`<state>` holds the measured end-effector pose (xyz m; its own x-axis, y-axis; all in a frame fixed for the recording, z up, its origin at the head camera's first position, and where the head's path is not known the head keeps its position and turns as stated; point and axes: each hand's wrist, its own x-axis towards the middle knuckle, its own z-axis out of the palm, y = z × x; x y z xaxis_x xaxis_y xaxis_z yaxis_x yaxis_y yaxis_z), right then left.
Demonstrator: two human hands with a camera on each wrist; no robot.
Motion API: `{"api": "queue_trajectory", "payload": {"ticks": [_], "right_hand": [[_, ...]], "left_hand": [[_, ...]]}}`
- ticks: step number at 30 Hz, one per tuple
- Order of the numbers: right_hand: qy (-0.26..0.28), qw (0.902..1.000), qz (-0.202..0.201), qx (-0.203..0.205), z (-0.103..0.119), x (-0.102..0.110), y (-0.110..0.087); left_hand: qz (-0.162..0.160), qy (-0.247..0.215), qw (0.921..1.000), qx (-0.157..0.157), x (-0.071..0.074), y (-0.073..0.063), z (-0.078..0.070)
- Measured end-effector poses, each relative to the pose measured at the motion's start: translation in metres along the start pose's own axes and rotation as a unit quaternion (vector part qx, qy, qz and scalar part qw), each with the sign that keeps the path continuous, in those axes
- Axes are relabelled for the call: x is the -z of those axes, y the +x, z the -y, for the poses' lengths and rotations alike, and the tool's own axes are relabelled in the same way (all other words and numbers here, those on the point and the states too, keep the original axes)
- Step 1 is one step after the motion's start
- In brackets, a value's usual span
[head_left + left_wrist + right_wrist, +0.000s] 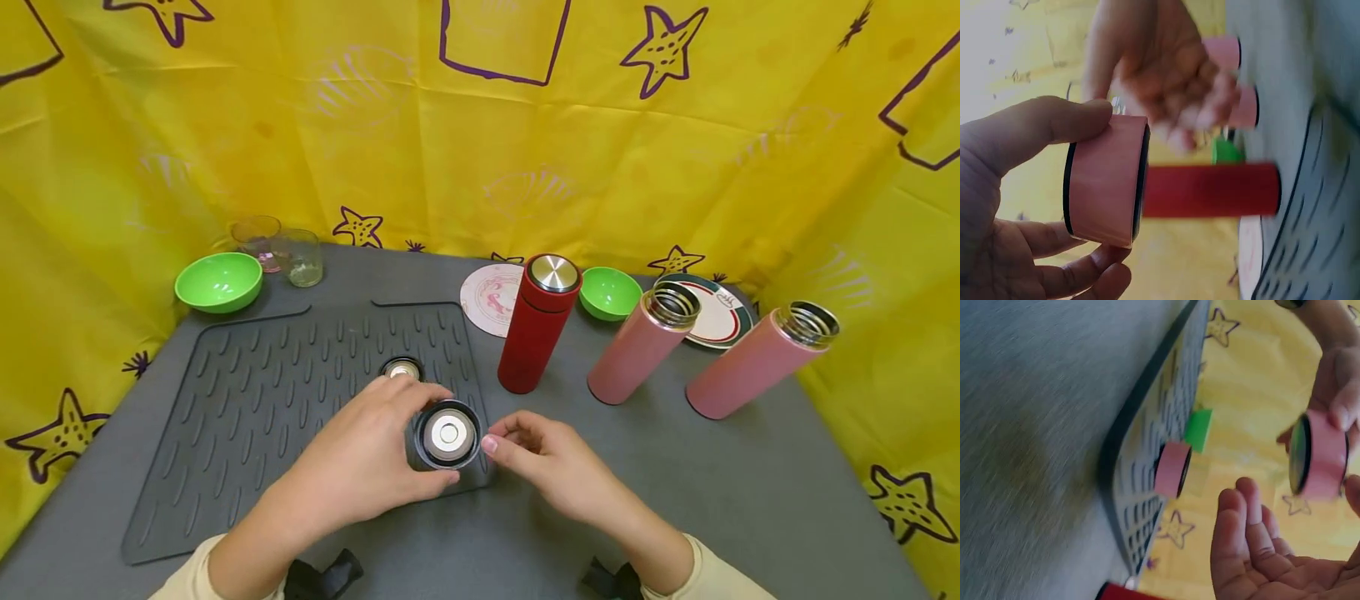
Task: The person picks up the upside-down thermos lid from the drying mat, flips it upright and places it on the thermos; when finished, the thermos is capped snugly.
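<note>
Held lid: the pink lid [1107, 181] is in your left hand, just below the middle of the head view, a pale disc within its dark rim facing up at you.
Left hand: your left hand [371, 450] grips that lid by its side, thumb and fingers around it.
Right hand: your right hand [558, 467] holds nothing; its fingers are loosely bent, just to the right of the lid and apart from it.
Second lid: another lid [403, 368] rests on the grey ridged mat [247, 417], at centre, above your left hand.
Bottles: the red bottle [534, 342] stands right of centre; two pink bottles [630, 354] [750, 367] stand farther right, steel necks showing.
Dishes: a green bowl [225, 302] and two glasses [303, 258] [251, 237] sit upper left; a pink round mat [482, 302], a smaller green bowl [611, 310] and a dark-rimmed plate [716, 304] lie right of centre.
Backdrop: yellow cloth [300, 108] fills the top.
</note>
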<state>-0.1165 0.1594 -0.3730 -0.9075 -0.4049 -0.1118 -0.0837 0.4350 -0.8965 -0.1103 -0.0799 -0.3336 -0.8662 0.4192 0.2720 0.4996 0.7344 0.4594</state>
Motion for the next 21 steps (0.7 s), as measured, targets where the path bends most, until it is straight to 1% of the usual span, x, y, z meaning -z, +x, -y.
{"api": "queue_trajectory", "payload": {"ticks": [3, 6, 11, 16, 19, 21], "right_hand": [[0.048, 0.9985, 0.026, 0.003, 0.002, -0.003, 0.001], [0.071, 0.9971, 0.027, -0.007, 0.003, -0.002, -0.001], [0.09, 0.9957, 0.023, -0.012, 0.004, 0.002, -0.003], [0.111, 0.9935, 0.022, 0.009, 0.004, 0.002, 0.0], [0.113, 0.9933, 0.02, 0.014, 0.004, 0.002, 0.002], [0.111, 0.9936, 0.017, 0.011, 0.003, 0.002, 0.002]], "left_hand": [[-0.001, -0.003, 0.9993, -0.038, -0.013, 0.003, -0.011], [-0.005, 0.0, 0.9978, -0.065, -0.022, 0.006, -0.018], [-0.006, 0.003, 0.997, -0.078, -0.026, 0.01, -0.021], [-0.014, 0.001, 0.9958, -0.091, -0.027, 0.011, -0.02], [-0.016, 0.002, 0.9957, -0.091, -0.026, 0.011, -0.019], [-0.011, -0.001, 0.996, -0.088, -0.026, 0.011, -0.019]]}}
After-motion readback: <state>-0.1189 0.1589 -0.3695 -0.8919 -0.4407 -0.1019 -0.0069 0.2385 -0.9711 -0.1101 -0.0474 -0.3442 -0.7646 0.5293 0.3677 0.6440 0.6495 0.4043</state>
